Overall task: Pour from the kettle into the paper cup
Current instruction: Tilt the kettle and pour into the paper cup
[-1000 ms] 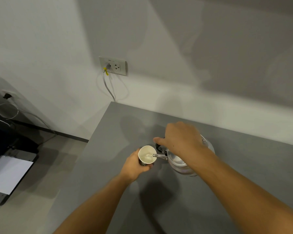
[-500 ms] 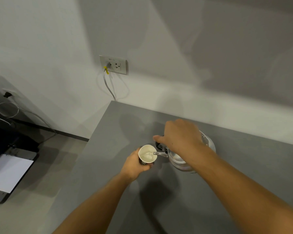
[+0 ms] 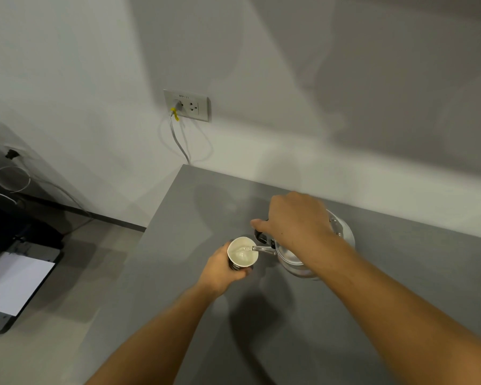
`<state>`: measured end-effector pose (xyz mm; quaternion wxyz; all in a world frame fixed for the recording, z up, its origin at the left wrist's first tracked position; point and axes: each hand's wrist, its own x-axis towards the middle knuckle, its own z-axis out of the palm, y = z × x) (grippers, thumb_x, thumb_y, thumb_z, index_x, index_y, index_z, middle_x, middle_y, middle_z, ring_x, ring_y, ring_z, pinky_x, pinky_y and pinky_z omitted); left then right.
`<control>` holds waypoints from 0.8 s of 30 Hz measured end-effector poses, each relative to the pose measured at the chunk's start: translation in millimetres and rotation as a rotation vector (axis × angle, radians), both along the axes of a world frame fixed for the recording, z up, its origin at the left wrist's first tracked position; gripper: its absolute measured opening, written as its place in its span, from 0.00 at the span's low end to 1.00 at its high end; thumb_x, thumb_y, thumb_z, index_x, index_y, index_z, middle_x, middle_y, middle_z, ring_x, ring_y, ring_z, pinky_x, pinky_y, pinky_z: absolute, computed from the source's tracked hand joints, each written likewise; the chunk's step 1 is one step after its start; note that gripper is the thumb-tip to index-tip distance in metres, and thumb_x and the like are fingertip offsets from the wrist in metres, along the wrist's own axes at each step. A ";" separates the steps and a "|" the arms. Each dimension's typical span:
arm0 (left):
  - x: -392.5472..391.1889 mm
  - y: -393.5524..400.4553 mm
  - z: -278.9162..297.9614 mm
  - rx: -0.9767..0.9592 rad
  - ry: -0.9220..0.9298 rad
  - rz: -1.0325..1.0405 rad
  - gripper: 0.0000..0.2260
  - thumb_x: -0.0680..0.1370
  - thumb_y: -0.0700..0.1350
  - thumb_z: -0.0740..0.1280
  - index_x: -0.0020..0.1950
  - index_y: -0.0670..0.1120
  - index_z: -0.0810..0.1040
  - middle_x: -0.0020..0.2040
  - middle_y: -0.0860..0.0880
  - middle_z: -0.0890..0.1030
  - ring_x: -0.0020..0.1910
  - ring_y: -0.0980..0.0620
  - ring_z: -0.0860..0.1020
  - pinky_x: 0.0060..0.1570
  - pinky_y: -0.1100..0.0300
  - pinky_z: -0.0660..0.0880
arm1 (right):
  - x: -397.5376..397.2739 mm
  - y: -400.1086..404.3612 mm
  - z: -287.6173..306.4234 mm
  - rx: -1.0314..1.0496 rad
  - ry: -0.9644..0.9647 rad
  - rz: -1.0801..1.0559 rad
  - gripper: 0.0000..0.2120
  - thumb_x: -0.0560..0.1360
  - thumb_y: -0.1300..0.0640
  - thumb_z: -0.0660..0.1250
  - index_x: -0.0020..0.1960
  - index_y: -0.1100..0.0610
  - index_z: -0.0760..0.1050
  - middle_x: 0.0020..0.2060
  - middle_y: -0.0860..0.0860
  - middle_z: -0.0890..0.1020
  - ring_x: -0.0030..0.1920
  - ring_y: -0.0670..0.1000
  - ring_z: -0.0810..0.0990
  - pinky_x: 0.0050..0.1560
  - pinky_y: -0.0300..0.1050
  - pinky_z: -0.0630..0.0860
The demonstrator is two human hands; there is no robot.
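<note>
A silver metal kettle (image 3: pixel 295 259) is held tilted to the left above the grey table (image 3: pixel 372 315). My right hand (image 3: pixel 297 220) grips its black handle from above. Its thin spout reaches over the rim of a white paper cup (image 3: pixel 242 252) with a dark outer print. Clear liquid lies inside the cup under the spout tip. My left hand (image 3: pixel 222 269) wraps around the cup's side and holds it upright beside the kettle.
A wall socket (image 3: pixel 186 104) with a grey plugged-in cable sits above the table's far left corner. On the floor to the left stands a device with a white sheet (image 3: pixel 11 284). The table's left edge runs just left of the cup.
The kettle has lifted and tipped slightly further towards the cup, and liquid now shows in the cup. Both hands keep their grips in nearly the same place.
</note>
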<state>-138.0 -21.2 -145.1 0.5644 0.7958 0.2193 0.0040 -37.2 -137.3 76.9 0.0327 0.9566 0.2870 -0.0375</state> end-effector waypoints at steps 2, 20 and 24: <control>0.1 0.0 0.0 -0.002 -0.001 -0.002 0.30 0.68 0.46 0.82 0.68 0.52 0.78 0.59 0.54 0.84 0.59 0.55 0.82 0.59 0.60 0.77 | -0.3 0.2 0.8 -0.001 0.000 0.000 0.25 0.71 0.37 0.68 0.26 0.52 0.66 0.25 0.49 0.69 0.25 0.48 0.64 0.25 0.43 0.57; 1.1 0.2 -4.1 0.018 0.016 -0.003 0.30 0.67 0.48 0.82 0.67 0.56 0.78 0.58 0.57 0.85 0.58 0.59 0.82 0.49 0.77 0.72 | -1.6 1.1 2.9 0.021 -0.008 0.012 0.25 0.71 0.39 0.69 0.26 0.52 0.65 0.25 0.49 0.68 0.25 0.48 0.63 0.25 0.43 0.56; 0.9 0.4 -4.6 0.028 0.014 -0.006 0.29 0.67 0.48 0.82 0.67 0.56 0.78 0.58 0.57 0.85 0.57 0.59 0.82 0.48 0.77 0.71 | -1.7 1.6 1.8 0.019 -0.014 0.016 0.25 0.70 0.39 0.69 0.26 0.52 0.64 0.25 0.49 0.68 0.25 0.48 0.62 0.25 0.43 0.57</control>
